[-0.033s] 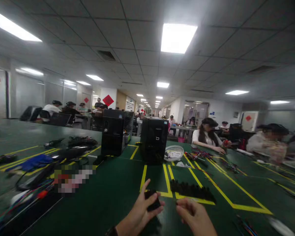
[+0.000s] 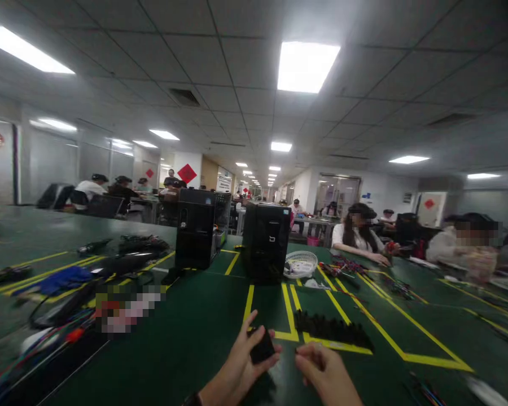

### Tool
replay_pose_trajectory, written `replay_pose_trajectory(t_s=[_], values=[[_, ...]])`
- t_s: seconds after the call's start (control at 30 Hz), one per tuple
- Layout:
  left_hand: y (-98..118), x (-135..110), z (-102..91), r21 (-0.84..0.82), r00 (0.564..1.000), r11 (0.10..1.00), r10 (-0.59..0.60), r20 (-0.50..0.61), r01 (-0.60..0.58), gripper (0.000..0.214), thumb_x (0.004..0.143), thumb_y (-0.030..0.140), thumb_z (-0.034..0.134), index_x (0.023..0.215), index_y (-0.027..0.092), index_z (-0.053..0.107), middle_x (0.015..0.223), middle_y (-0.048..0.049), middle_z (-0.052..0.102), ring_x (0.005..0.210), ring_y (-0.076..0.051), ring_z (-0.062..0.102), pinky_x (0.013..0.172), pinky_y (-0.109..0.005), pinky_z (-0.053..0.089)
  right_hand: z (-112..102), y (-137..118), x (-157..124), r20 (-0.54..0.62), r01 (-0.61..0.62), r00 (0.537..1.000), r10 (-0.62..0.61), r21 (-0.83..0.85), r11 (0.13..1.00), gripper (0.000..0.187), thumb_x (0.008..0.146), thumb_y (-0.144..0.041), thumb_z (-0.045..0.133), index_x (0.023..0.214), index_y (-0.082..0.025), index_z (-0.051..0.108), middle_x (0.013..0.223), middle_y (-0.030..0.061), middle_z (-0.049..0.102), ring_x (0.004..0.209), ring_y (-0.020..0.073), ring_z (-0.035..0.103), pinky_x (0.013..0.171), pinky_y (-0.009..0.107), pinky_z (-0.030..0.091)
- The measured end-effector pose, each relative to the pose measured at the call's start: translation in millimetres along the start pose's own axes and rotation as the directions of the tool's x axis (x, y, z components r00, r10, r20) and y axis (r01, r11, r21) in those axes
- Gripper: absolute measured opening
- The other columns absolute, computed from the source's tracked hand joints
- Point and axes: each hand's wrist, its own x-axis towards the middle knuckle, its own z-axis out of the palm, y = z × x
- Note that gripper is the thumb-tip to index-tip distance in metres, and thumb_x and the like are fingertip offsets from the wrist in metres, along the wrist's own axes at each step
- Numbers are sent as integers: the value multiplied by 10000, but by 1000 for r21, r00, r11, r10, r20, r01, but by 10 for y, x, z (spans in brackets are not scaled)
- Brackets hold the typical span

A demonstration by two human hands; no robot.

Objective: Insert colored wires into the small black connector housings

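Near the bottom middle, my left hand [image 2: 241, 358] is closed round a small black block-like object [image 2: 262, 346], its thumb across the near face and the forefinger raised. What kind of part it is cannot be made out. Just to its right, my right hand [image 2: 327, 369] is pinched, thumb and forefinger pressed together round something tiny and dark [image 2: 297, 351], too small to name. The two hands are apart, with a narrow gap between them above the green table [image 2: 186, 344]. Beyond my right hand lies a row of black bundled pieces [image 2: 334, 330] along a yellow tape line.
Two black computer cases [image 2: 196, 228] stand ahead, with a white basket [image 2: 300, 264] beside the right one. Coloured cables [image 2: 342, 265] lie at the right; more wires, a blue glove-like item [image 2: 63, 280] and black parts spread leftward. A co-worker [image 2: 358, 234] sits across the table.
My right hand has moved slightly left, nearer to the black object. In my left hand the object shows a little more of its face.
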Motion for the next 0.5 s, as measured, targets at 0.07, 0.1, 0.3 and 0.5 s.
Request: replay_pose_trajectory(t_s=[0.07,0.1,0.3,0.5], values=[[15,36,-94,-41,999,999,-5,-42,3,546,848,416,531,1312,320,259,894,-43,646,791,-242,675,778,-400,484,317,136,108,96,-78,993,71,75,994,491,632,-633,664,713,-187,476,533,-45,566,390,85,513,396,207,380],[24,48,-125,-54,998,999,1,-55,-4,499,865,431,492,1299,312,276,886,-44,645,782,-237,672,757,-390,486,449,184,143,137,-110,986,95,107,988,509,630,-657,651,714,-195,456,526,-45,570,355,77,491,363,196,354],[61,44,-95,-55,991,990,129,-40,-131,378,883,386,473,1230,308,343,931,-49,648,783,-207,651,680,-322,472,822,190,148,198,-180,972,130,263,948,522,640,-672,645,744,-207,433,531,-47,601,250,7,282,248,138,167],[62,-20,-7,-33,990,991,131,-60,-133,373,875,323,489,1220,281,352,945,-58,644,780,-190,637,679,-313,467,868,123,99,85,-199,980,182,289,936,529,626,-686,646,667,-200,443,460,-87,502,260,5,268,263,142,157]])
